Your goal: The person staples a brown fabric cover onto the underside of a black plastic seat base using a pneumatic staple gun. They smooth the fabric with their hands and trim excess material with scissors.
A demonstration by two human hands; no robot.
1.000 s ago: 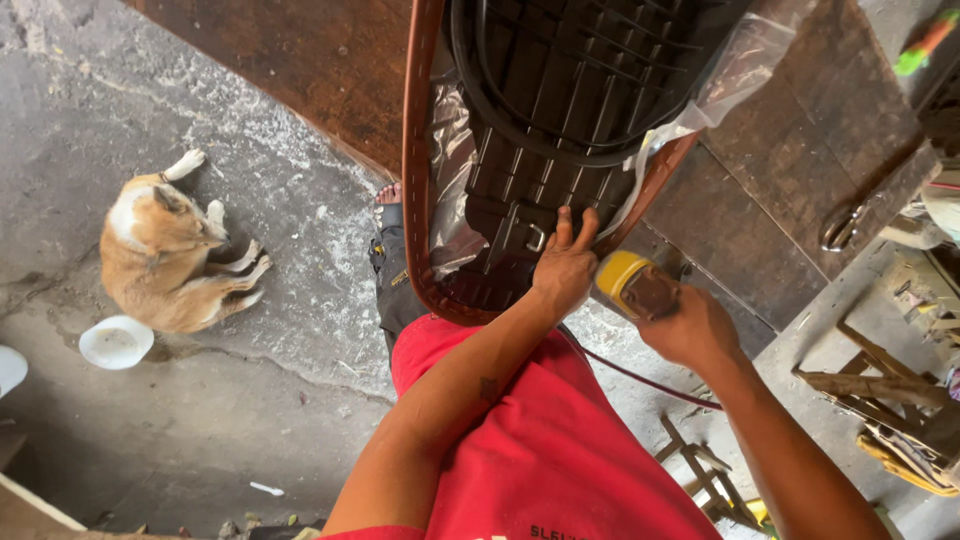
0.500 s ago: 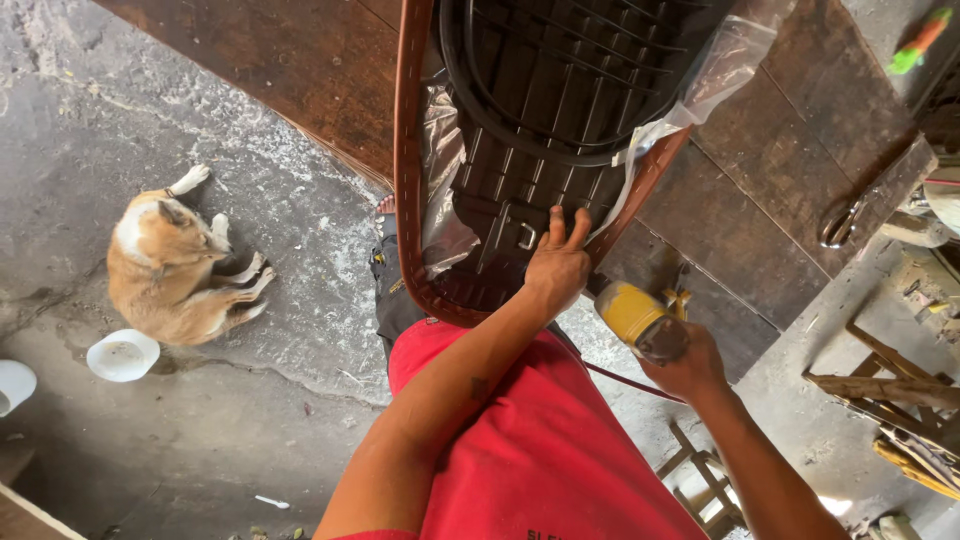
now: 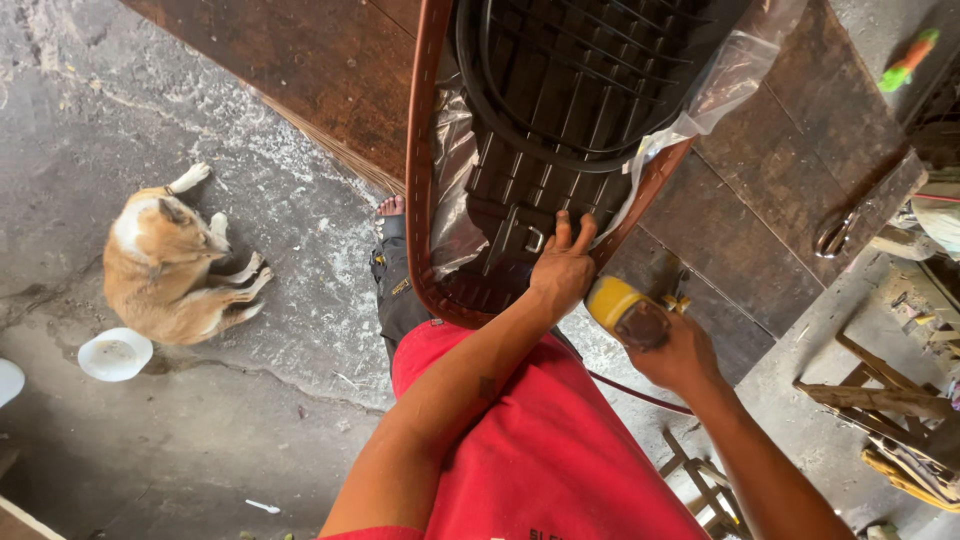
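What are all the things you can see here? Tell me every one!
Seat: one, black ribbed underside with a brown cover edge, upside down on the table.
Clear plastic sheet: one, tucked between base and cover.
Table: one, dark brown wood, top of the view.
Dog: one, tan and white, lying on the concrete floor at left.
Bowl: one, white, beside the dog.
Tool: one, yellow, with a red cord.
Green and orange object: one, top right; too small to tell.
Left hand: pressing the seat's rim.
Right hand: gripping the yellow tool.
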